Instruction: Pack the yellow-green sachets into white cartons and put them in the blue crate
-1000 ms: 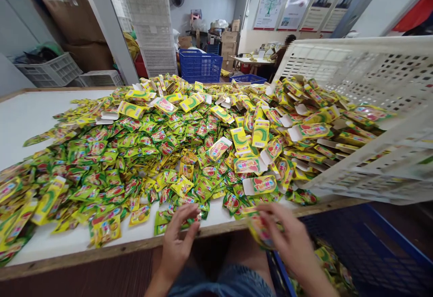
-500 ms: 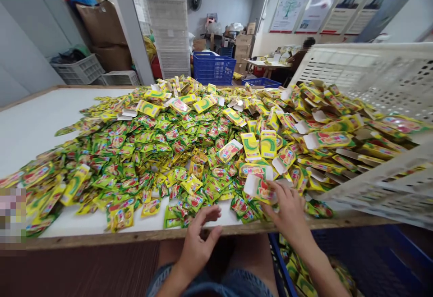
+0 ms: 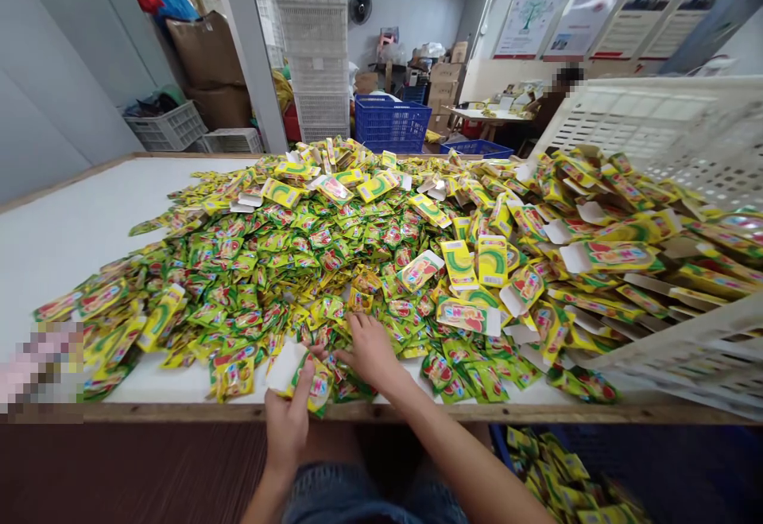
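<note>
My left hand [image 3: 290, 417] is closed around a small yellow-green fruit-print box [image 3: 311, 387], near the table's front edge. Its white flap [image 3: 286, 366] stands open toward the pile. Just right of it, my right hand [image 3: 374, 355] reaches palm down over the green and yellow candy sachets [image 3: 298, 250]. Thumb and fingers are apart there, with the fingertips at the sachets; whether they touch one is hidden. Several flattened or open boxes [image 3: 468, 316] of the same print lie to the right of this hand.
A white perforated crate [image 3: 656, 114] lies tipped at the right, boxes spilling from it onto the white table [image 3: 53, 226]. Below the table edge, a blue crate [image 3: 501, 443] holds more packets. Farther back are stacked white crates [image 3: 315, 39], a blue basket [image 3: 390, 122] and a seated person [image 3: 545, 110].
The box my right hand was holding at the right is now in my left hand. My right hand has moved left to the sachets; my left hand has closed and shifted left.
</note>
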A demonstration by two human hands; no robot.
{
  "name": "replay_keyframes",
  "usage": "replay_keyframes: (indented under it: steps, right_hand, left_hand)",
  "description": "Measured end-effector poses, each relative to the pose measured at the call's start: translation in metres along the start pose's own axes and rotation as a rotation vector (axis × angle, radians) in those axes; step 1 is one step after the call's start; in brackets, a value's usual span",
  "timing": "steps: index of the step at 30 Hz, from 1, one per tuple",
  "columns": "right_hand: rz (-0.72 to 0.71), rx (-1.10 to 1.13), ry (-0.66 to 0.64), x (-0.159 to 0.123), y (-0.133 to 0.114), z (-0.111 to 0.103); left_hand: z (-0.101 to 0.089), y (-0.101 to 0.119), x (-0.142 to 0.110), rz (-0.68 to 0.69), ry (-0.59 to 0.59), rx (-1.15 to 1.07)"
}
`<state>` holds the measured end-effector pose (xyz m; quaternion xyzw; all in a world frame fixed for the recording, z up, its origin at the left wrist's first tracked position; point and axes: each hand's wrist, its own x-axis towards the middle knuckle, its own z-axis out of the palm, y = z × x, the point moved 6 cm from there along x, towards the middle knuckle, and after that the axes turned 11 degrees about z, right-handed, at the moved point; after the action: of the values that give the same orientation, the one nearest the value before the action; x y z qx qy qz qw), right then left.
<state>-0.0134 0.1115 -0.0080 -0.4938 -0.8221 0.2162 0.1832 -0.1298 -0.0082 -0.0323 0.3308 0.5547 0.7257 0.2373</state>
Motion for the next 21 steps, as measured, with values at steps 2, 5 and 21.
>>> replay_keyframes:
  steps: [2, 5, 21]
  right_hand:
    - [0.034, -0.015, -0.014, 0.009, 0.0, 0.009]
    - [0.034, 0.047, -0.006, 0.014, 0.005, 0.003]
    - [0.185, 1.136, -0.07, -0.029, 0.042, -0.048]
  left_hand:
    - [0.0, -0.002, -0.001, -0.034, -0.029, 0.01]
    - [0.006, 0.002, 0.002, -0.05, -0.098, 0.056]
    - [0.08, 0.016, -0.003, -0.172, -0.369, -0.196]
